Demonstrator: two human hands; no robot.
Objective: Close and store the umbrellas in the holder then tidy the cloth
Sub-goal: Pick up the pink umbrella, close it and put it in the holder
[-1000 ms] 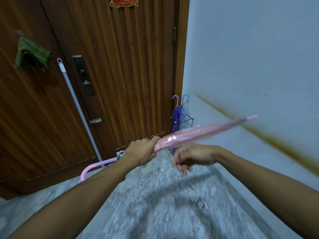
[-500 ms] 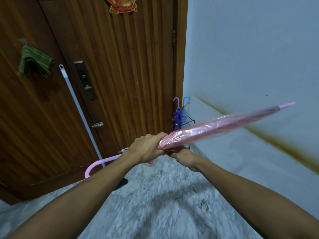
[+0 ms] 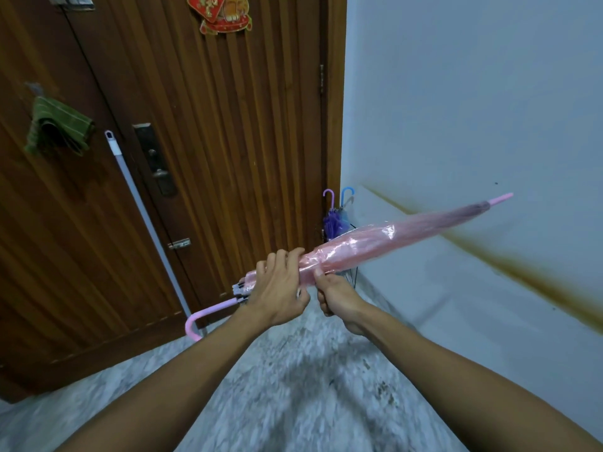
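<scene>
A: Gathering the canopy: the left hand (image 3: 277, 290) curls its fingers over the folded pink umbrella (image 3: 375, 244), just above the rib ends, while the right hand (image 3: 336, 296) pinches a fold of canopy from below, thumb on top. How will it handle?

B: Probably light and long. The shaft looks stiff; the thin, glossy plastic canopy is soft and likely slippery, so loose folds may slide out of a light pinch. Good holds are the bunched canopy near the ribs, as here, and the hooked handle (image 3: 195, 326).

A: Where does it lie relative to the fingers?

B: It passes under the left fingers and over the right thumb. Its handle end hangs down to the left of both hands; its tip (image 3: 501, 199) points up and right, well beyond them, in front of the wall (image 3: 473, 93).

A: And relative to the holder (image 3: 352, 238)?

B: It is held in the air across the front of the wire holder, which stands in the corner between door (image 3: 228, 141) and wall. The purple umbrella (image 3: 331, 220) and blue umbrella (image 3: 346, 207) already stand in it. The green cloth (image 3: 58, 127) hangs on the door, far to the holder's left and higher.
</scene>
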